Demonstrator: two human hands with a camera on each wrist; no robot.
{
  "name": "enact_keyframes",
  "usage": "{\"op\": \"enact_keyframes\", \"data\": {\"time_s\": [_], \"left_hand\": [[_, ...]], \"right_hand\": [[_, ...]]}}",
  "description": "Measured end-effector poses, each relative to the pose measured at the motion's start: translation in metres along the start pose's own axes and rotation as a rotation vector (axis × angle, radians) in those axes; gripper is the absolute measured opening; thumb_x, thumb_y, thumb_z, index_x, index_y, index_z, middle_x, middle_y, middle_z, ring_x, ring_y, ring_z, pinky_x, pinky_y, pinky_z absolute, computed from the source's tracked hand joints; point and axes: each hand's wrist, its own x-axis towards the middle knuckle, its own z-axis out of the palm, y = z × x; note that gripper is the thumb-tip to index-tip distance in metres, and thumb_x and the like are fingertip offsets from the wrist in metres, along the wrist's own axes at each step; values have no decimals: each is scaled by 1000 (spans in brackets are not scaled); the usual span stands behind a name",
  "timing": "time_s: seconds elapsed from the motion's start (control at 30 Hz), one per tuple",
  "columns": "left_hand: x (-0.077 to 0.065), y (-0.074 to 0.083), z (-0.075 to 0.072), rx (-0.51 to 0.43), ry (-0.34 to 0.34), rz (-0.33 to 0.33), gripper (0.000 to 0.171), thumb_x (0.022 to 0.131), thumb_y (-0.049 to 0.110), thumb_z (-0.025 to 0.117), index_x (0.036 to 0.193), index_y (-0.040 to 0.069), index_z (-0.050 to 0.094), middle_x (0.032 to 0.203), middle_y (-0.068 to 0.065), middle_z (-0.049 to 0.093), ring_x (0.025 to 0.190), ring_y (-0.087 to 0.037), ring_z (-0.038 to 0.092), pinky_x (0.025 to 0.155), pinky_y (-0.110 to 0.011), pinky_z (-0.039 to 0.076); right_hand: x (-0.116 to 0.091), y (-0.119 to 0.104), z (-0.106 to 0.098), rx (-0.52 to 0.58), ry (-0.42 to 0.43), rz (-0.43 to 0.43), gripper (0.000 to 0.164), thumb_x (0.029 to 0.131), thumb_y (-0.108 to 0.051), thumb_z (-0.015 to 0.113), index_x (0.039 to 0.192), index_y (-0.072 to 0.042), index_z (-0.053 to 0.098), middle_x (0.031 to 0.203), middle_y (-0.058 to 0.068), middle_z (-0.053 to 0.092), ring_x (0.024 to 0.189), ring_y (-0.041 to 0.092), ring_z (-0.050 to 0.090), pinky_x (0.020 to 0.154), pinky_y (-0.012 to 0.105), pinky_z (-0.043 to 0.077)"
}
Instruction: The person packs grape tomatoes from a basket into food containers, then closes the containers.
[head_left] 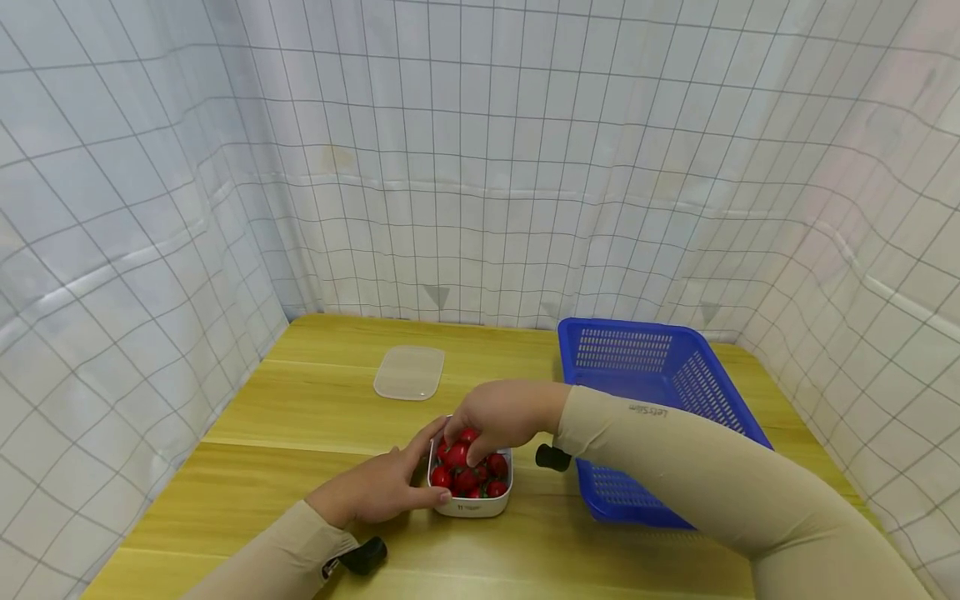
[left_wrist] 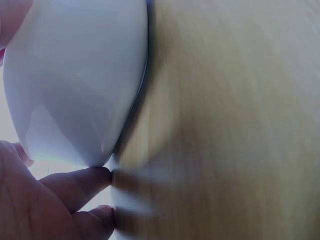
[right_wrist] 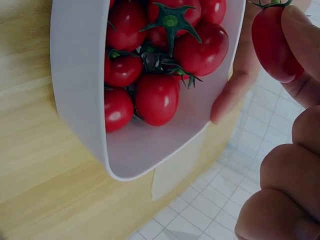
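Note:
A white plastic container [head_left: 487, 507] stands on the table, holding several red cherry tomatoes [right_wrist: 156, 100] with green stems. My left hand [head_left: 378, 487] grips it from the left, thumb along the near wall and fingers toward the far left corner. In the left wrist view, fingertips [left_wrist: 100, 175] are against the container's lower edge. Over the container's opening is my right hand [head_left: 506, 412]. Its thumb and index finger pinch one cherry tomato [right_wrist: 272, 47], raised beside the rim in the right wrist view, while the other fingers are curled.
A blue slotted basket [head_left: 630, 324] stands to the right, partly hidden under my right forearm. Behind the container, a translucent lid [head_left: 409, 372] lies flat on the wooden table [head_left: 300, 400]. White grid-patterned curtains [head_left: 480, 150] enclose the back and sides.

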Motion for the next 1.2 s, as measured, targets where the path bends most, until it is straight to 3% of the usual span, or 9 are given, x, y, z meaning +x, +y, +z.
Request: {"op": "enact_keyframes", "data": {"time_s": [0.17,0.6,0.87,1.2], "left_hand": [[0,0,0,-7,-5,-5,99,96,62,68,170,33,9,168,-15,38,145,-53,45,120,-74,28],[0,2,-1,-11,-11,-18,101,95,62,69,171,33,9,169,-16,36,146,-52,44,117,-75,31],[1,1,-1,-34,-22,4,100,96,61,67,171,32,7,171,-16,31,149,-51,40,119,-75,29],[2,0,1,-12,-16,-13,102,95,64,67,171,29,9,169,-19,35,147,-52,43,119,-74,30]], "right_hand": [[4,1,4,14,0,14,33,98,-29,77,130,-20,75,119,-13,74,106,1,65,103,25,53],[4,4,6,55,24,-9,37,97,-30,79,133,-22,74,125,-11,75,109,3,67,101,23,54],[0,12,3,129,37,-28,42,96,-26,79,137,-22,73,122,-7,77,87,2,58,83,21,52],[-5,22,-1,220,87,-15,40,94,-20,81,133,-19,75,121,-3,78,94,-1,63,89,21,53]]}}
